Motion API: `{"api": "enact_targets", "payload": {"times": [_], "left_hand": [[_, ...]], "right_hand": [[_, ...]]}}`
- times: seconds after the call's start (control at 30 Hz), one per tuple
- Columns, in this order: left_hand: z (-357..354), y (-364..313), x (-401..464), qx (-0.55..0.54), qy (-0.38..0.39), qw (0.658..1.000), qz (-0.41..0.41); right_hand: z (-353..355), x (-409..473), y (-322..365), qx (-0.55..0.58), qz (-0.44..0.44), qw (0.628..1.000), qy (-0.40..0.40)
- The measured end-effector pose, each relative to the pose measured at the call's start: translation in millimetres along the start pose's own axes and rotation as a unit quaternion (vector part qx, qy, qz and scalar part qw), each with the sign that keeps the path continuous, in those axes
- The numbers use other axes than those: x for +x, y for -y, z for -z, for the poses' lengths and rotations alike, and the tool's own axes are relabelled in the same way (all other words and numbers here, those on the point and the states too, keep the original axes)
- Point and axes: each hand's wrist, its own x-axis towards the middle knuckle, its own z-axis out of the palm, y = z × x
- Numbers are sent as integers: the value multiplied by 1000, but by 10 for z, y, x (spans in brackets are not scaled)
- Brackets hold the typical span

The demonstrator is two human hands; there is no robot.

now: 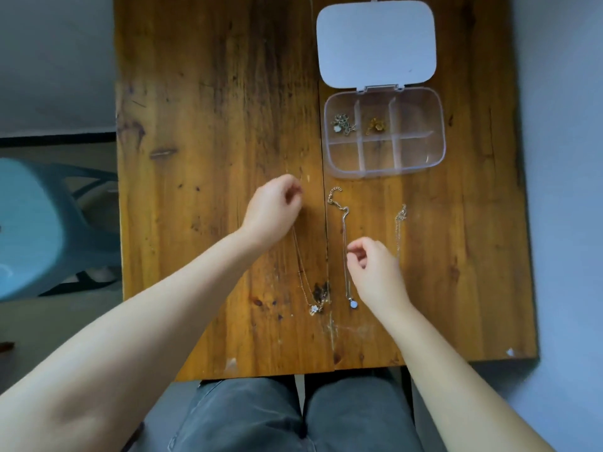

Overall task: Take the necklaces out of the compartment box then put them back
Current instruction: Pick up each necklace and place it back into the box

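Both forearms are bare, with no sleeves showing; the legs wear dark grey denim jeans.

Three necklaces on table, two in one compartment box.

Dim, soft daylight; faint shadows, mild blur, wide-angle bending at edges, no glare.

Setting: worn wooden table on a pale grey floor.
Dark stains and scratches mark the tabletop, two planks joined down its middle. Left of the table stands a light blue plastic chair; soft, even light.
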Motion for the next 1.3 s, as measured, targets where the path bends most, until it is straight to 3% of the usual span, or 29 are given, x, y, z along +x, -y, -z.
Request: {"api": "enact_targets", "payload": {"times": [0.13,0.27,0.4,0.5,0.6,0.7,0.83,0.97,1.17,1.3], "left_hand": [[-308,-92,58,173,19,962,-208],[-483,-106,240,298,34,919,-257],[-464,-68,294,343,49,894,-285],[-405,-136,276,271,77,918,-279],[-268,-296,187,81,71,967,-229],[-115,-499,166,-87,4,986,-139],[67,-715,341,-236,-38,969,-68],[125,-782,516,-248,-69,966,-31],[-16,-674,624,-215,-62,974,34],[-27,-686,575,-146,-60,987,7]], "right_hand": [[-200,-276,-138,-123,-45,991,-22],[-361,-513,-201,-165,-36,985,-42],[-469,-581,-235,-145,-16,987,-71],[-438,-545,-249,-91,-16,993,-73],[-216,-451,-169,89,-27,991,-97],[167,-242,66,268,-22,955,-125],[665,166,518,477,48,872,-96],[871,614,784,463,61,879,-91],[692,1019,756,271,23,959,-84],[739,945,651,225,54,967,-105]]}}
